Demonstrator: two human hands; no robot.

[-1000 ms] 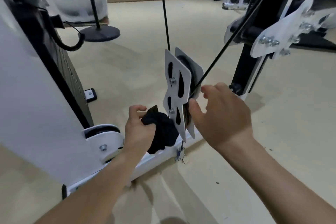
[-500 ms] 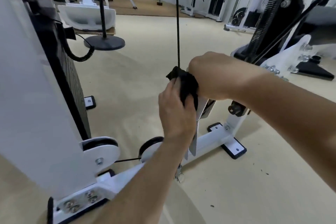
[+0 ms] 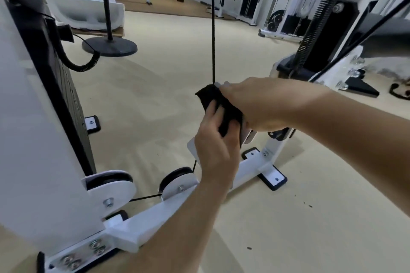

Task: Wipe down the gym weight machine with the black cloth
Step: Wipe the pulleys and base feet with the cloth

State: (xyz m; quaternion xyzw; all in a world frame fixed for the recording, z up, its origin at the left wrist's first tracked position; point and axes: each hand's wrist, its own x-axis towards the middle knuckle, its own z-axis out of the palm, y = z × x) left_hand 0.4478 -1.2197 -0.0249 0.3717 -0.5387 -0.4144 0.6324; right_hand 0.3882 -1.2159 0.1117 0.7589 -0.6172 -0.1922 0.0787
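The black cloth (image 3: 221, 106) is bunched at the top of the white floating pulley bracket (image 3: 245, 136), where the black cable (image 3: 213, 29) runs straight up. My left hand (image 3: 214, 142) grips the cloth from below and left and presses it against the bracket. From the right, my right hand (image 3: 255, 104) wraps over the bracket's top, its fingertips beside the cloth. Both hands hide most of the bracket. The weight machine's white base rail (image 3: 250, 168) lies on the floor under the hands.
The machine's white shroud and black weight stack (image 3: 64, 99) stand at left, with two floor pulleys (image 3: 177, 184) at the base. A toothed upright and white bolted plate (image 3: 348, 68) rise at right. A black round stand base (image 3: 109, 47) sits behind on the beige floor.
My left hand has carried the cloth from the bracket's lower left side up to its top. My right hand has shifted over the top of the bracket. In the last half second, little has moved.
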